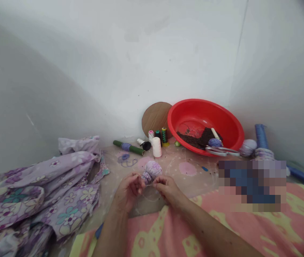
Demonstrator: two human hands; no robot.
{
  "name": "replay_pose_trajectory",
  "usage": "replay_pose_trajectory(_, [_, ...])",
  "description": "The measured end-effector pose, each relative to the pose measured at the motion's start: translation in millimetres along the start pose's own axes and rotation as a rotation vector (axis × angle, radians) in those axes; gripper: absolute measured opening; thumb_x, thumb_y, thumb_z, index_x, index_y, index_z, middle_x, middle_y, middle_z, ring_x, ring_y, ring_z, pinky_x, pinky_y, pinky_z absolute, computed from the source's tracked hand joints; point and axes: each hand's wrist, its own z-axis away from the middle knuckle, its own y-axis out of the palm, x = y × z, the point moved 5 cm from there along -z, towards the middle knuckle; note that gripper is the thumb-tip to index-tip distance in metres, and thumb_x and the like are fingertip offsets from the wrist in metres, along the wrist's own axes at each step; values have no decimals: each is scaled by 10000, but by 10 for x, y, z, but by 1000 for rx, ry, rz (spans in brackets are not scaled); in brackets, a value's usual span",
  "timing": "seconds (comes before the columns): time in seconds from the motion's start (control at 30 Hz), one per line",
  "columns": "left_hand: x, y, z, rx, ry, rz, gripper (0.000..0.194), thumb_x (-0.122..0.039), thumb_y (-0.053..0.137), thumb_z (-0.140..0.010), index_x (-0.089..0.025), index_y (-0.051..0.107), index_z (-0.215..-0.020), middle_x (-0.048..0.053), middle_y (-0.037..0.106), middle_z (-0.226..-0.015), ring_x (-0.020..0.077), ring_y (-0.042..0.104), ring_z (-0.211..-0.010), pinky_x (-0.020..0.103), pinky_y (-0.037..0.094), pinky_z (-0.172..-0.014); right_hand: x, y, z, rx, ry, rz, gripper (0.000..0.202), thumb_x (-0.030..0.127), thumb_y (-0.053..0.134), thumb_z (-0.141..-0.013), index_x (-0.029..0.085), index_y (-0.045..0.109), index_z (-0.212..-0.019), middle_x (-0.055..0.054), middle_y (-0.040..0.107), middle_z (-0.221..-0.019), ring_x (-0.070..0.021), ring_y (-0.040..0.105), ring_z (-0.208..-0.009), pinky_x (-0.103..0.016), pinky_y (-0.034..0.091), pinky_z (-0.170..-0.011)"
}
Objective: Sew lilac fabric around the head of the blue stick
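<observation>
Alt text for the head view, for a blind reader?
A left hand and right hand work at the gathered end of a floral cloth ball. Behind it are thread spools and a tilted red basin; lilac floral fabric lies to the left.

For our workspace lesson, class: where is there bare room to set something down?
Bare patches lie between the floral fabric and left hand, and between the right hand and red basin. Crowded: around the thread spools.
</observation>
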Motion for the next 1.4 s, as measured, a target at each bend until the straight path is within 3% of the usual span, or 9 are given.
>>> replay_pose_trajectory(0.2, [-48,11,24,-63,-19,-10,107,-230,573,-618,-141,524,-651,-31,498,-419,41,364,-342,150,215,-344,37,-44,-19,-47,-63,-17,68,214,501,-539,175,540,-579,62,381,-405,-79,364,-421,-198,246,-407])
replay_pose_trajectory(0.37, [-69,20,39,-57,-16,2,120,-233,575,-617,-136,532,-674,-29,503,-422,38,371,-334,150,217,-342,57,-36,-68,-13,-199,7,188,192,531,-556,175,602,-729,2,578,-644,-136,520,-623,-231,386,-558])
replay_pose_trajectory(0.47, [-66,30,45,-34,-17,13,112,-226,575,-631,-136,534,-684,-26,519,-429,37,379,-325,148,230,-341,73,43,-73,63,-344,174,350,141,499,-588,183,617,-915,-12,615,-777,-138,533,-682,-245,397,-636])
replay_pose_trajectory(0.57, [-61,46,52,-10,-19,1,106,-226,566,-647,-131,539,-683,-20,537,-449,37,390,-330,148,240,-344,85,143,-41,129,-432,438,479,93,474,-601,230,581,-1048,17,615,-743,-116,510,-616,-219,371,-588])
replay_pose_trajectory(0.7, [-72,26,57,-27,-22,15,160,-241,553,-653,-136,542,-774,-4,576,-486,50,417,-337,158,261,-360,128,168,3,115,-473,645,295,119,500,-629,241,643,-857,25,610,-682,-118,508,-604,-204,333,-550])
replay_pose_trajectory(0.87, [-144,-53,47,-99,42,28,202,-235,562,-638,-137,544,-814,16,619,-561,67,451,-360,177,296,-377,131,72,-16,54,-434,634,109,175,530,-653,203,620,-707,24,566,-608,-108,474,-566,-196,309,-522])
replay_pose_trajectory(1.13, [-179,-145,44,-135,111,109,189,-215,564,-631,-153,574,-810,18,645,-613,49,442,-390,164,313,-395,116,-11,-11,92,-416,584,45,175,541,-642,181,585,-637,36,489,-543,-89,419,-525,-184,274,-490])
replay_pose_trajectory(1.4, [-252,-137,40,-141,212,64,234,-180,570,-614,-163,620,-843,57,643,-975,29,468,-417,174,367,-411,145,-32,7,167,-388,560,122,124,496,-622,182,598,-656,29,506,-580,-94,425,-555,-184,289,-501])
